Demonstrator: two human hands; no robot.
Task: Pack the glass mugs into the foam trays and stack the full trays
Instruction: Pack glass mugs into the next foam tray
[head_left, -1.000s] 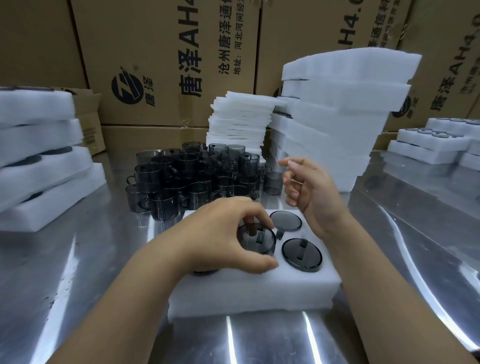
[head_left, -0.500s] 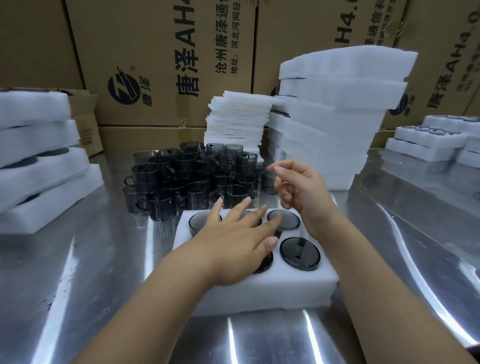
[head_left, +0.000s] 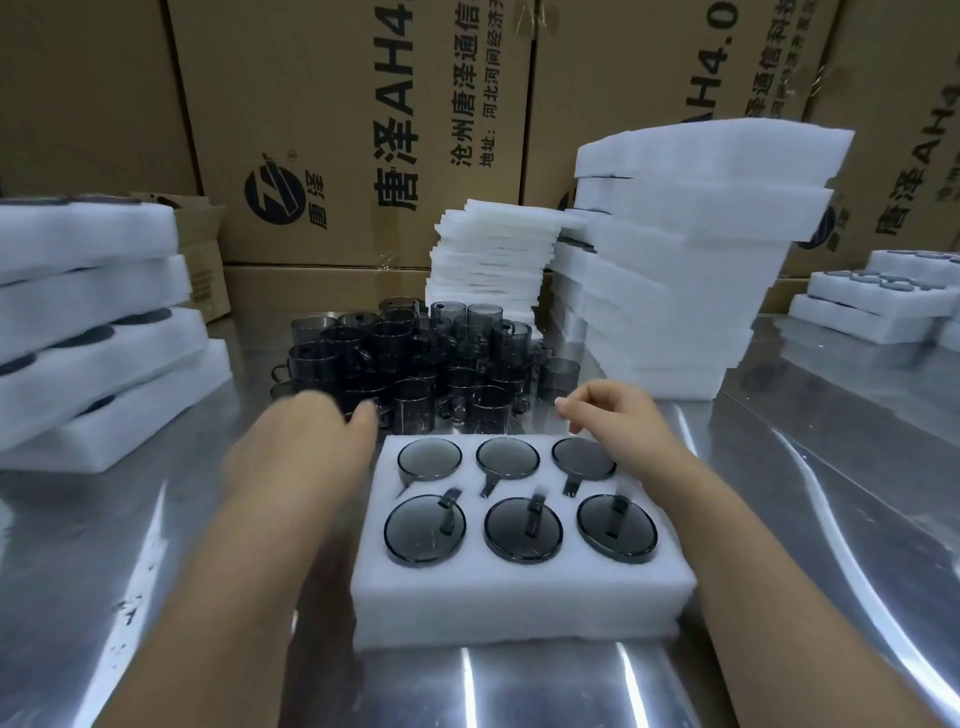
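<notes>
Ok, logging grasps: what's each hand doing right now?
Left hand: open, blurred, holding nothing.
Right hand: loosely curled, holding nothing.

Two bare forearms are showing. The left forearm (head_left: 218, 597) is sitting at 7 o'clock in the picture and the right forearm (head_left: 779, 597) at 5 o'clock, each uncovered all the way to the picture's edge. The bare left grip (head_left: 306, 447) is looking soft with blur, its fingers hard to tell apart. The bare right grip (head_left: 613, 421) is showing sharper, with slim fingers and a short, pale, neatly trimmed fingernail (head_left: 560, 401) catching the light.
</notes>
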